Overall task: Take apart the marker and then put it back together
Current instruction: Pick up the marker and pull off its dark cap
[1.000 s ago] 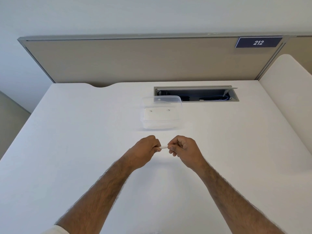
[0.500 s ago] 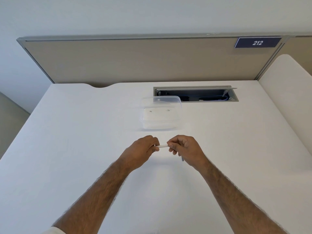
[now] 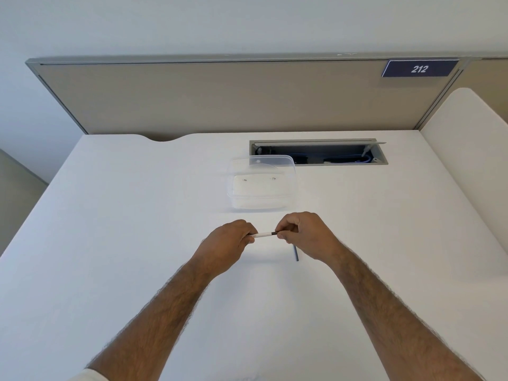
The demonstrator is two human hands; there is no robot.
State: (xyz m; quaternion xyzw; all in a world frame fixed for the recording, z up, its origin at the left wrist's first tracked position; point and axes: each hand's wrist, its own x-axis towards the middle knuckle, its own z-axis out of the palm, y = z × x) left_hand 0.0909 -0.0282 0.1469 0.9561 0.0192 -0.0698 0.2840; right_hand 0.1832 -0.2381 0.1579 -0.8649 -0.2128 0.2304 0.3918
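White desk (image 3: 137, 257): left hand (image 3: 228, 240) grips marker (image 3: 262, 234) barrel, right hand (image 3: 305, 235) pinches its dark end; jerky pull could send parts rolling off.

Our left hand (image 3: 228, 240) and right hand (image 3: 305, 233) meet over the middle of the counter (image 3: 123, 243), bridged by the marker (image 3: 262, 234), so that gap is closed. Just beyond them a clear plastic box (image 3: 261, 185) blocks a straight reach forward; we can pass it on its left, over broad white surface. Behind the box's right corner an open cable slot (image 3: 330, 154) is sunk into the counter. A tan partition (image 3: 220, 97) closes the far edge and a white side panel (image 3: 467, 149) bounds the right. A thin dark stick (image 3: 295, 253) pokes out beneath our right hand.
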